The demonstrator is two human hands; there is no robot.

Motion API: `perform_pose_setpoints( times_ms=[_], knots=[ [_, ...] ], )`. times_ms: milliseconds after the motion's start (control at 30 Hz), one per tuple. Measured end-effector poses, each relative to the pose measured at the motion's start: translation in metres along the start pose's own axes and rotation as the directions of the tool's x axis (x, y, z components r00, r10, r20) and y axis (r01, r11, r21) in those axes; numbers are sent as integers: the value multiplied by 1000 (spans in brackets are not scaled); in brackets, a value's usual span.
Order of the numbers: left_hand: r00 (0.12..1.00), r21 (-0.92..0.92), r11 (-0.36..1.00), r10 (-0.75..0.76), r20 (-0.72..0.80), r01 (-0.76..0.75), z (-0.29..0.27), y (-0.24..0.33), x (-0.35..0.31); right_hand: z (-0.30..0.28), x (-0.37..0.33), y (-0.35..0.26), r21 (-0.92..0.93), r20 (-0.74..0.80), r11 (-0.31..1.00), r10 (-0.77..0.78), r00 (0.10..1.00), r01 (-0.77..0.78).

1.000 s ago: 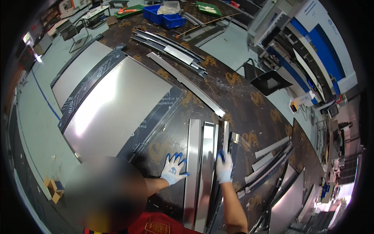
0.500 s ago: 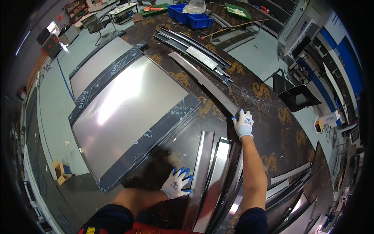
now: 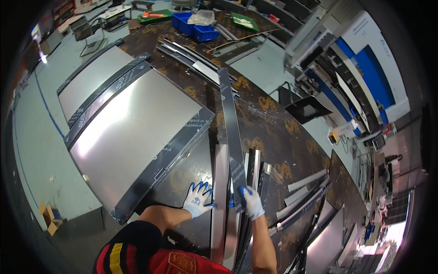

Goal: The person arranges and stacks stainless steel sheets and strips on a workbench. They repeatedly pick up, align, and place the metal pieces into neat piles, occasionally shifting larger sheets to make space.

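Observation:
My right hand (image 3: pixel 252 203), in a white glove with blue fingertips, grips the near end of a long metal strip (image 3: pixel 231 128) covered in dark film. This strip slants away from me, and its far end reaches over the bundle of metal strips behind. My left hand (image 3: pixel 198 199), gloved alike, lies with its fingers spread on the dark table, against the left edge of a silver metal strip (image 3: pixel 221 178). More metal profiles (image 3: pixel 256 166) lie beside that one, partly hidden under the held strip and my right hand.
Two large metal sheets (image 3: pixel 137 123) with dark film borders lie on the left. Metal strips form a bundle (image 3: pixel 194 64) farther back. Blue bins (image 3: pixel 204 33) and a green tray (image 3: pixel 245 22) stand at the far end. Other profiles (image 3: pixel 301 196) lie to the right, near a black chair (image 3: pixel 308 108).
My right hand has drawn the long strip nearer and turned it, so its dark film side now shows. The left hand stays beside the silver strip. The whole view has swung right.

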State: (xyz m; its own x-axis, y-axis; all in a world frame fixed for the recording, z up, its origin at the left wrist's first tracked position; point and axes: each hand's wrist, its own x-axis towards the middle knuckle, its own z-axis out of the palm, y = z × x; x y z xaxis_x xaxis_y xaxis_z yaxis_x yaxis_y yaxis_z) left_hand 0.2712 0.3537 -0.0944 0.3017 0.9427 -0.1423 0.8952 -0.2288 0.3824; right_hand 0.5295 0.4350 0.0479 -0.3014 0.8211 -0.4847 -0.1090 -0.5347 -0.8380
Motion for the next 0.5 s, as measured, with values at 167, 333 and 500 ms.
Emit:
perform_pose_setpoints(
  times_ms=[167, 333, 500],
  knots=[
    [996, -288, 954, -85, 20, 87, 0, -9, -3, 67, -129, 75, 132, -245, 991, 44, 969, -12],
    [959, -727, 685, -172, -225, -48, -60, -48, -83, 117, -214, 141, 280, -438, 958, 70, 896, 63],
    [829, -603, 791, -267, -491, -103, -132, -116, -178, 149, -245, 188, 324, -565, 925, 20, 825, 200]
  ],
)
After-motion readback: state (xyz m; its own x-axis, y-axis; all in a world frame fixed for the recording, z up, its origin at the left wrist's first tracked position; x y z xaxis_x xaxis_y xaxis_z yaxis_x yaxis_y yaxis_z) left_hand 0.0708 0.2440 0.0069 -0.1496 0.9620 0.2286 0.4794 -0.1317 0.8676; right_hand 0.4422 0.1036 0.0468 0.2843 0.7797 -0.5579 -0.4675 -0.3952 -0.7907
